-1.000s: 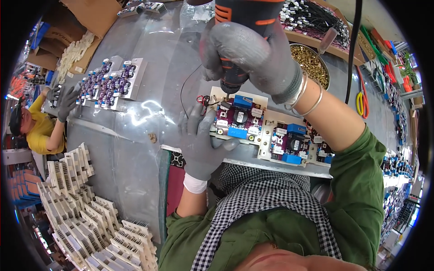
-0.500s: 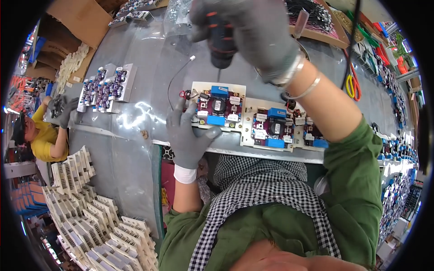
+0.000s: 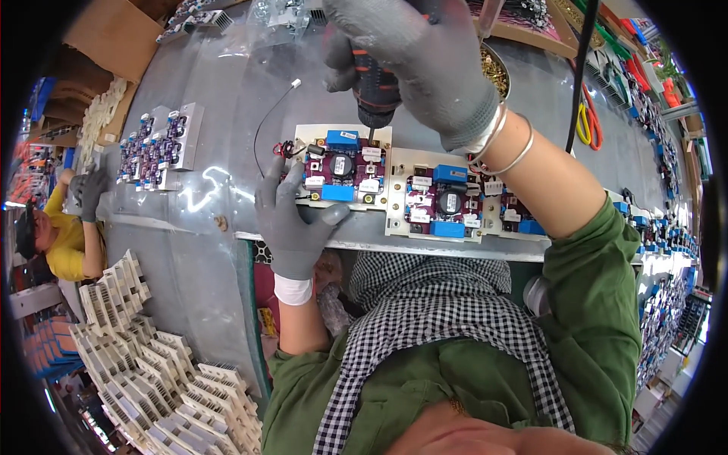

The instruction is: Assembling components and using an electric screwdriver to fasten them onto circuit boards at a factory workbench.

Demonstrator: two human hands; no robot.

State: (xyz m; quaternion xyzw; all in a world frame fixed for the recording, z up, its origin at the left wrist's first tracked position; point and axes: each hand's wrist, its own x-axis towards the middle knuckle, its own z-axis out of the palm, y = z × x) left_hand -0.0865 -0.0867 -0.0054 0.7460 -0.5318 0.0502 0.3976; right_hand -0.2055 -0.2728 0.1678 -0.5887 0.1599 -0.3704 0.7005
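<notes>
My gloved right hand (image 3: 425, 68) is wrapped round a black-and-orange power screwdriver (image 3: 377, 95), held upright. Its bit points down at the far right corner of a circuit board (image 3: 341, 167) on a pale mounting plate. The board carries blue block components and a round black coil. At this board's left end, my gloved left hand (image 3: 296, 227) steadies it, fingers by the red and black wires and thumb along the near edge. A second, similar circuit board (image 3: 449, 199) lies to the right, with a third board (image 3: 521, 220) partly behind my right forearm.
A thin cable (image 3: 262, 125) with a white plug lies beyond my left hand. Finished-looking boards (image 3: 158, 148) sit left; stacked pale plates (image 3: 171, 371) stand near left. A bowl of screws (image 3: 494, 72) and orange-yellow handles (image 3: 588, 125) are right. A co-worker (image 3: 72, 235) works at far left.
My right hand has brought the screwdriver down, its bit now at the left board's far right corner. The whole view has shifted slightly; my left hand stays at that board's left end.
</notes>
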